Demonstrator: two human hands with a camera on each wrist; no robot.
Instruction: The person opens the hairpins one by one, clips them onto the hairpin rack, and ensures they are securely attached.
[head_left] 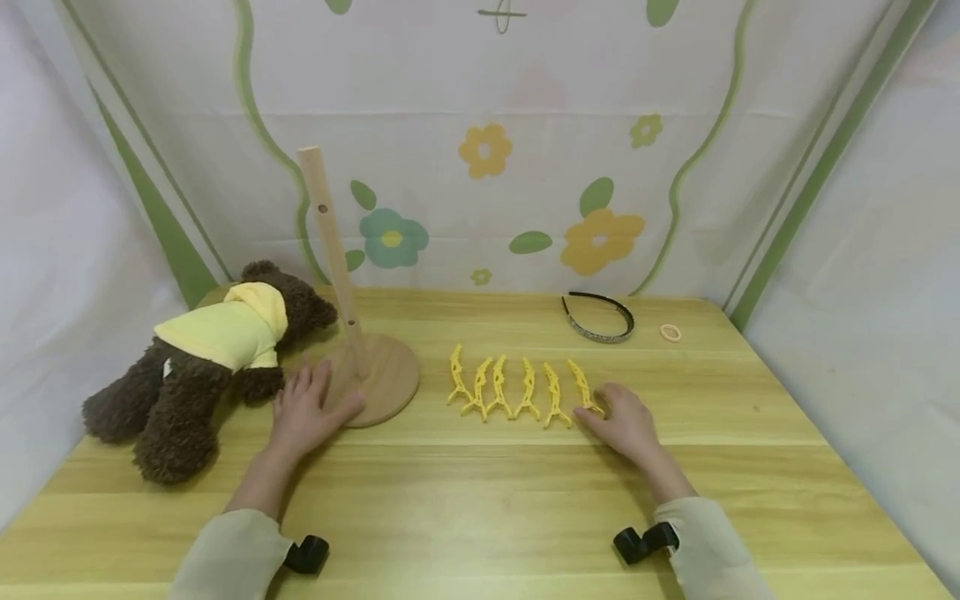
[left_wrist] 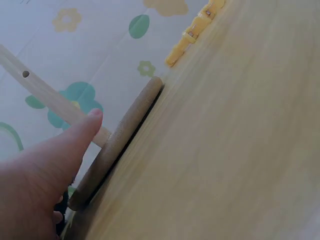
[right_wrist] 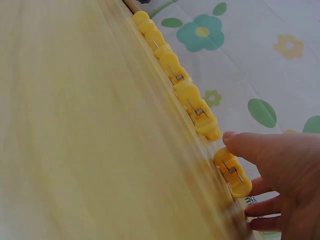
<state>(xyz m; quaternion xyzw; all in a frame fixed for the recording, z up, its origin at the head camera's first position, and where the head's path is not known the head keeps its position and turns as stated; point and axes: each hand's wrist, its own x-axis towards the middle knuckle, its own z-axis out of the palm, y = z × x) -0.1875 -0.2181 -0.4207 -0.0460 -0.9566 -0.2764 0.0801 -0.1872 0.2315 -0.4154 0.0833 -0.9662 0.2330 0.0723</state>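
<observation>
Several yellow hair clips [head_left: 527, 390] with small metal springs lie in a row at the middle of the table. My right hand [head_left: 621, 423] is at the rightmost hair clip [right_wrist: 232, 172], its thumb on one side of the clip and its fingers on the other, loosely apart. On the left stands an upright wooden post [head_left: 333, 250] with holes, fixed in a round wooden base [head_left: 393, 379]. My left hand [head_left: 307, 417] lies spread at the near left edge of this base, with the thumb [left_wrist: 87, 127] pointing towards the post.
Left of the stand, a brown teddy bear [head_left: 183, 433] in a yellow hoodie lies on its side. A black headband [head_left: 600, 337] with a glittering band and a pale ring-shaped hair tie [head_left: 671, 333] lie at the back right. A flower-printed cloth [head_left: 420, 158] hangs behind the table.
</observation>
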